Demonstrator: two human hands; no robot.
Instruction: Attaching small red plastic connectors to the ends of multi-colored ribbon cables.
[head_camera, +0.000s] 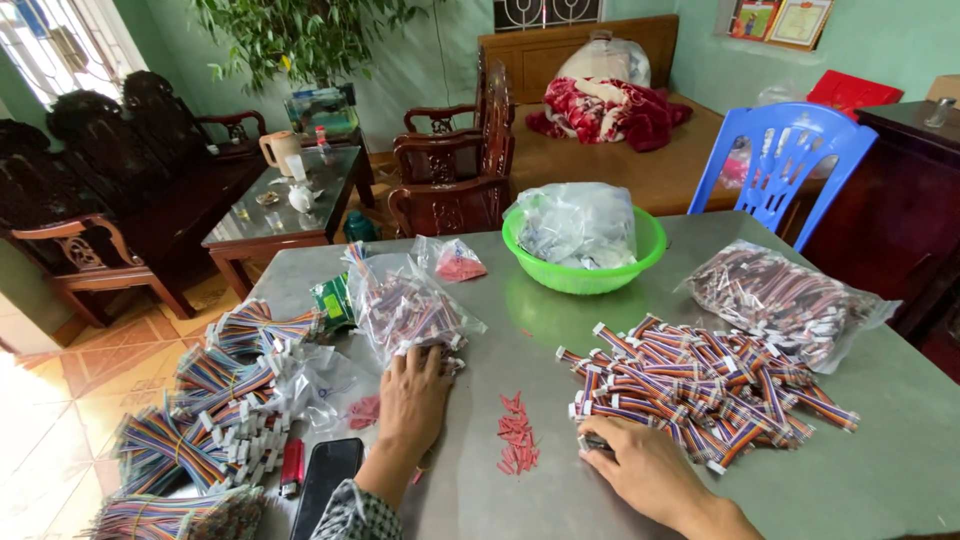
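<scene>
Two hands: left hand (415, 395) touches a cable bag (408, 305), right hand (640, 462) the loose cables (700, 385).

L hand (413, 395) on cable bag (408, 303), R hand (640, 462) at cables (705, 385)

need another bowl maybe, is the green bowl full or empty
Full: the green bowl holds clear plastic bags heaped above its rim.

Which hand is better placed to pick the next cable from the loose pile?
The right hand: its fingers already touch the loose pile of multicoloured ribbon cables. The left hand rests on the clear plastic bag of cables.
</scene>
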